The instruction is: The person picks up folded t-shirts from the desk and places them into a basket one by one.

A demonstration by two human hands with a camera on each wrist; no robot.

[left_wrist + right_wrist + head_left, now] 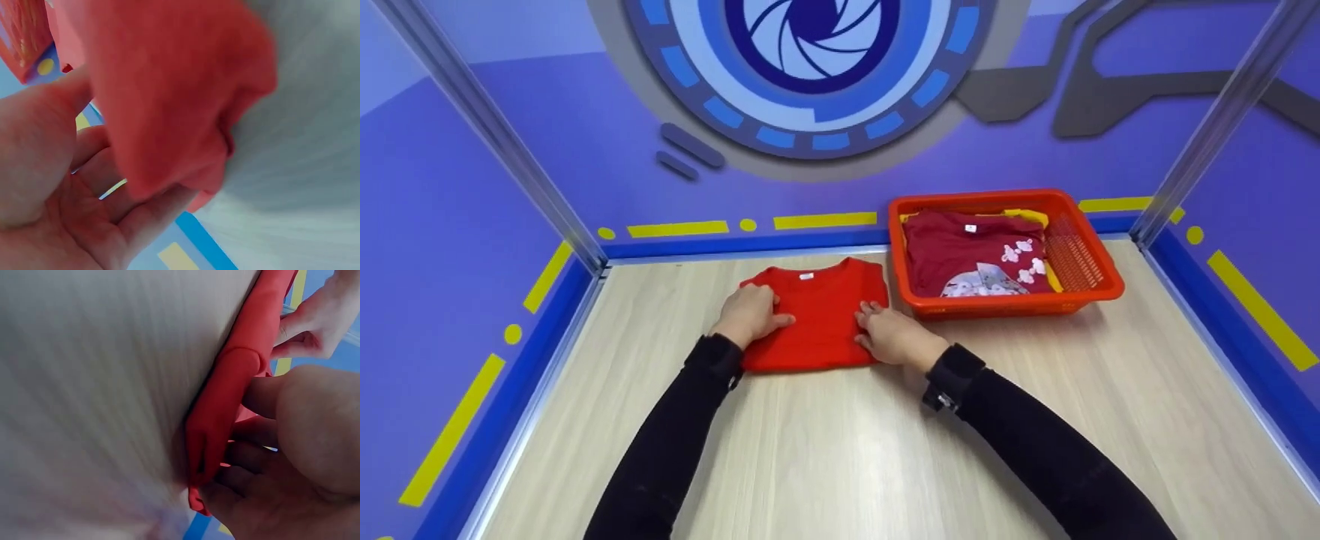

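A red shirt [823, 315] lies folded on the table, its neckline and small white label towards the back wall. My left hand [748, 315] rests on its left side, thumb stretched inward over the cloth. In the left wrist view the fingers [160, 216] touch the shirt's side beyond a red fold [174, 101]. On the opposite side, my right hand [896, 334] rests with its fingertips on the shirt's right edge. Seen from the right wrist, its fingers [247, 455] lie loosely against the layered red edge [219, 405], with the thumb touching the cloth.
An orange-red plastic basket [1005, 306] stands just right of the shirt, against the back wall. Inside lie a dark red printed shirt [952, 255] and something yellow [1026, 216] beneath it. Blue-purple panels [547, 135] enclose the wooden table [825, 450] at the back and sides.
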